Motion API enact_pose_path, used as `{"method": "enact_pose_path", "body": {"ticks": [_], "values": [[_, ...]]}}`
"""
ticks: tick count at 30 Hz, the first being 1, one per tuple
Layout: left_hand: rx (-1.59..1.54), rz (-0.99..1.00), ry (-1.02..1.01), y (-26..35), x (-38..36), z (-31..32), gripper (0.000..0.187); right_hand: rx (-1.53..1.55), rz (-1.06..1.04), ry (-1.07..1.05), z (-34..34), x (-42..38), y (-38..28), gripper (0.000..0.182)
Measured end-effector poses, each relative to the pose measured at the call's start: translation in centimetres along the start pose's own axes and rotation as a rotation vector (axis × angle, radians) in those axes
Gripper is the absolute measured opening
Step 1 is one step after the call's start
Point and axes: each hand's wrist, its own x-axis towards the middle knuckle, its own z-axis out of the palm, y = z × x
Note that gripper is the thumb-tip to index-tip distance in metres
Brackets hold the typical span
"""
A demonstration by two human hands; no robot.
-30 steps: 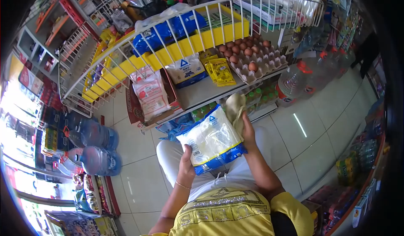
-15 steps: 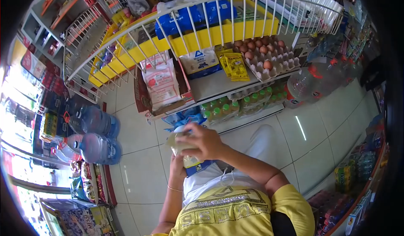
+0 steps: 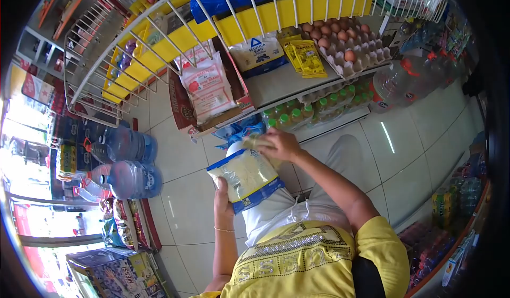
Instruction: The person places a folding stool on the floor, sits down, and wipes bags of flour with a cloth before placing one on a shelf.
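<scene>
My left hand (image 3: 223,196) holds a flour bag (image 3: 247,178) at its lower left edge, thumb on top. The bag is see-through with pale contents, blue bands at both ends and a thin yellow stripe; it lies tilted over my lap. In my right hand (image 3: 282,145) is a folded beige cloth (image 3: 257,143), pinched between the fingers beside the bag's upper right edge. Ahead on the shelf, a white and blue flour bag (image 3: 257,56) stands next to a carton (image 3: 183,104) of white and red packs (image 3: 206,88).
Yellow sachets (image 3: 305,57) and an egg tray (image 3: 366,59) share the shelf (image 3: 276,90). A white wire basket (image 3: 159,19) juts out above. Green-capped bottles (image 3: 292,117) sit below, large water jugs (image 3: 130,178) on the left floor.
My right hand with the cloth has moved from over the flour bag to its right. The bag now shows its broad face. The view has shifted, with the shelf looking closer.
</scene>
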Motion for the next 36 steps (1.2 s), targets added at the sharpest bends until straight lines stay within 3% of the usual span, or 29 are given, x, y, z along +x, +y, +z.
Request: {"method": "enact_pose_path", "body": {"ticks": [1,3,4,5,7,9,10,12,15,19,24,28,29,31,33,36], "values": [[0.001,-0.002,0.005,0.0,-0.1,0.2,0.062,0.003,0.002,-0.003,0.0,-0.2,0.7,0.041],[-0.060,0.008,-0.029,0.1,-0.1,0.9,0.062,0.147,0.172,0.216,0.1,-0.2,1.7,0.036],[-0.059,0.001,-0.025,0.3,0.0,1.2,0.062,0.184,0.097,0.264,-0.7,0.0,0.5,0.033],[-0.063,-0.010,-0.020,0.2,-0.1,1.5,0.062,0.187,0.110,0.256,-1.2,0.0,-0.9,0.033],[-0.064,-0.032,-0.004,0.3,0.1,1.9,0.062,0.240,-0.172,0.212,-2.5,0.6,-5.0,0.034],[-0.102,-0.028,-0.029,0.6,0.4,2.2,0.061,0.212,-0.283,0.008,-2.9,0.5,-8.6,0.039],[-0.069,-0.016,0.002,0.3,0.7,1.1,0.052,0.220,-0.276,0.008,-1.8,0.2,-9.5,0.039],[-0.043,0.002,0.009,0.0,0.7,-0.2,0.048,0.044,-0.473,-0.066,0.3,-0.5,-10.6,0.041],[-0.151,-0.034,-0.012,0.1,0.9,-1.3,0.039,-0.037,-0.465,-0.138,1.7,-0.6,-10.5,0.042],[-0.029,0.013,-0.023,-0.1,1.5,-2.8,0.039,0.007,-0.478,-0.038,0.9,-0.7,-8.8,0.042],[-0.097,-0.073,-0.009,0.7,1.4,-0.7,0.053,-0.035,-0.326,0.075,-0.2,-1.9,-3.1,0.035],[-0.134,-0.136,-0.024,0.9,1.1,-0.4,0.058,-0.003,-0.020,0.129,-0.3,-4.5,1.7,0.035],[-0.156,-0.154,-0.026,1.0,1.4,-0.5,0.058,0.025,0.087,0.155,-0.3,-4.6,2.4,0.036],[-0.117,-0.153,-0.029,1.3,1.3,0.5,0.058,0.081,0.066,0.236,-2.0,-4.1,-0.6,0.038],[-0.080,-0.156,-0.030,1.2,1.4,0.6,0.058,0.169,-0.296,0.157,-3.9,-2.7,-5.1,0.040],[-0.024,-0.038,-0.172,1.3,1.9,-0.9,0.055,0.113,-0.608,-0.047,-2.6,-1.9,-10.2,0.038]]}}
